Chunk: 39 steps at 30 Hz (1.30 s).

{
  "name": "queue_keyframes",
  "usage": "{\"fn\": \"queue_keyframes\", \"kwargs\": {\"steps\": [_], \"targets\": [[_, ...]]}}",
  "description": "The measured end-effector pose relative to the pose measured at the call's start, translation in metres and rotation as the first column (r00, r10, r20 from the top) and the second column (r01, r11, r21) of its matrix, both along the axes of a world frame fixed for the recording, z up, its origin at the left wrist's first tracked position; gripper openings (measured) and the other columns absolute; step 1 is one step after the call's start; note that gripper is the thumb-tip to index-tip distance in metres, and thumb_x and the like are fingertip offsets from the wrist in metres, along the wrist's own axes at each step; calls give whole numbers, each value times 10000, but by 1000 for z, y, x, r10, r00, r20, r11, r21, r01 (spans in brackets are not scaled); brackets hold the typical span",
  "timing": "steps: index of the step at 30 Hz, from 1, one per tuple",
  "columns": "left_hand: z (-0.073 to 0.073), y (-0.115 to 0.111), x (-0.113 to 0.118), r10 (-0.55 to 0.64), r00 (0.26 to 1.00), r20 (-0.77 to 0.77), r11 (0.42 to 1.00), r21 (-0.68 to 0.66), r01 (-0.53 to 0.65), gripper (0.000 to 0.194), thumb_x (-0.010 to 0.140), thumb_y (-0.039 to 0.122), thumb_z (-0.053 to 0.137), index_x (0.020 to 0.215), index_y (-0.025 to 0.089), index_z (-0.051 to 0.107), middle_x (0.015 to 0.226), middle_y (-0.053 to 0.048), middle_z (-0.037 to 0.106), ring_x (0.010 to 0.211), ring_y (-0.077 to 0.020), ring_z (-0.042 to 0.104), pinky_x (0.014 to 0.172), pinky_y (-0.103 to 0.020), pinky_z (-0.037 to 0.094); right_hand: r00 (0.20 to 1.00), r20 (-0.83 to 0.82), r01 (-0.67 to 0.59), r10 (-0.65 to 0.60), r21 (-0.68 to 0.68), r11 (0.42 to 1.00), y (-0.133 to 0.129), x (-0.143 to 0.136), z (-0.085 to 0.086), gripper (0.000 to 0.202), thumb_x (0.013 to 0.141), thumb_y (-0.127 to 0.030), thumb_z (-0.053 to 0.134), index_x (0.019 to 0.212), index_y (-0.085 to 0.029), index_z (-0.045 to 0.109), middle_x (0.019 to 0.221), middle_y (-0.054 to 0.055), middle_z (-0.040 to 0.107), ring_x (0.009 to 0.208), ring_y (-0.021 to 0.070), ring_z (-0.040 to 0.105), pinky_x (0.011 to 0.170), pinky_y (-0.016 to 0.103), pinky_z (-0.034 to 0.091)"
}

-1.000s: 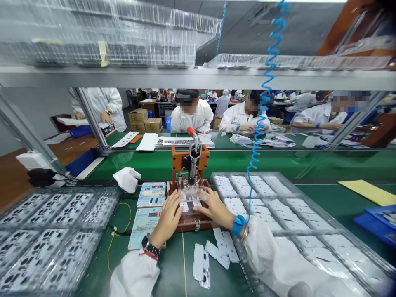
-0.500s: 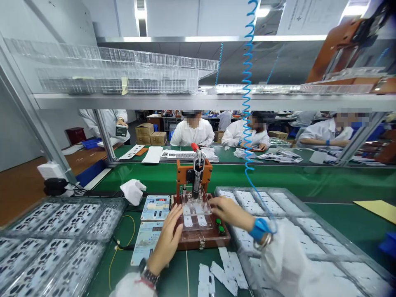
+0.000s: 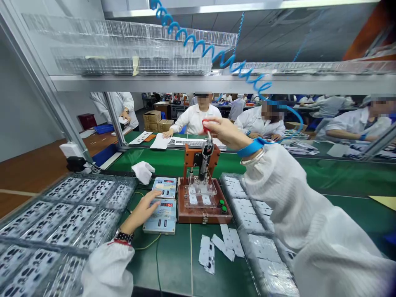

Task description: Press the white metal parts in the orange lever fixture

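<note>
A press fixture [image 3: 198, 206] with an orange frame, a clear plate and two green buttons stands on the green bench. My right hand [image 3: 227, 131] is closed round the red knob [image 3: 205, 125] at the top of its lever. White pieces [image 3: 199, 199] lie under the clear plate. Over the two light-blue meter boxes [image 3: 159, 218] with red digits is my left hand [image 3: 144, 209], fingers apart, holding nothing; whether its fingertips touch them cannot be told. Several loose white pieces [image 3: 206, 251] lie in front of the fixture.
Clear trays of punched sheets [image 3: 71, 210] stand at the left, trays of white pieces [image 3: 247, 212] at the right. A blue coiled cord [image 3: 204, 46] runs to my right wrist. Crumpled white paper [image 3: 143, 171] lies behind the meters. Across the bench, people in white work.
My right hand has risen from beside the clear plate to the red knob. My left hand has moved left, off the fixture's edge to the meters. The view has shifted, and the cord now stretches diagonally.
</note>
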State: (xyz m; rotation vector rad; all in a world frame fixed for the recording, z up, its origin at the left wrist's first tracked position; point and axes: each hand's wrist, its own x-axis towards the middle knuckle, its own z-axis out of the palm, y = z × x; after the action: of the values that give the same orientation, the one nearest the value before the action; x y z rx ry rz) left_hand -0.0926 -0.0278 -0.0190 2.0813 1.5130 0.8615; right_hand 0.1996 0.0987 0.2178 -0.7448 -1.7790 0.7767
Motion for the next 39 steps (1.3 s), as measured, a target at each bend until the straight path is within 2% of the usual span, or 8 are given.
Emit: {"fn": "queue_keyframes", "kwargs": {"steps": [4,8,13,18,24,29,34,39], "targets": [[-11,0,7,-109,992,-71,991,-86,102,527,853,457,546,1336,256,481,1444,-73,419,1391,-299,242,1111,-509,221,992,-53,-103,112,150,983,-56,9,-3,504,741,-266,720,1192,-203,503,849,-8,679,826,156,660,770,358,552],[-11,12,16,-123,982,-143,987,-120,106,808,744,529,675,1427,241,353,1501,-112,304,1412,-325,142,1116,-522,170,996,27,67,-85,392,918,-101,5,-43,188,832,-212,605,1018,-212,587,917,22,666,901,164,646,852,370,538],[-11,23,15,-243,935,-259,959,-210,191,1148,553,641,764,1480,253,210,1528,-144,208,1408,-375,64,1101,-582,76,978,-3,165,-210,625,763,-100,-8,-107,193,880,-82,422,849,-204,568,1037,78,659,1136,211,572,955,448,489],[-8,20,19,-266,891,-369,955,-226,191,1134,580,694,706,1487,262,178,1530,-137,195,1409,-381,29,1083,-612,13,978,24,129,-205,701,701,-88,-10,-120,258,847,-13,379,860,-201,555,1112,88,640,1214,222,514,973,487,475],[1,21,21,-261,877,-403,947,-285,150,1192,567,703,711,1494,219,138,1551,-137,81,1414,-352,-40,1108,-550,4,964,138,114,-228,561,820,-121,9,-113,356,860,-38,411,1146,-221,520,1327,98,510,1299,231,419,1046,494,402],[3,22,11,-251,880,-404,938,-327,117,1192,581,694,708,1497,214,115,1559,-124,29,1416,-334,-68,1118,-514,42,938,290,59,-189,404,913,-161,37,-162,262,847,-33,433,992,-215,552,1014,61,617,983,185,577,846,373,502],[-2,23,5,-274,865,-420,937,-318,143,1139,603,695,685,1494,278,110,1559,-107,74,1416,-340,-50,1111,-527,64,562,816,-99,135,-95,991,-189,47,-217,229,843,-204,587,1069,-170,580,1111,105,592,1018,237,547,871,403,489],[1,20,4,-278,850,-448,933,-337,128,1153,597,661,708,1495,225,131,1556,-121,74,1416,-337,-44,1120,-500,72,409,907,-60,101,-84,995,-198,33,-236,517,810,-369,647,1260,-159,506,1339,168,446,1218,340,407,990,498,394]]}}
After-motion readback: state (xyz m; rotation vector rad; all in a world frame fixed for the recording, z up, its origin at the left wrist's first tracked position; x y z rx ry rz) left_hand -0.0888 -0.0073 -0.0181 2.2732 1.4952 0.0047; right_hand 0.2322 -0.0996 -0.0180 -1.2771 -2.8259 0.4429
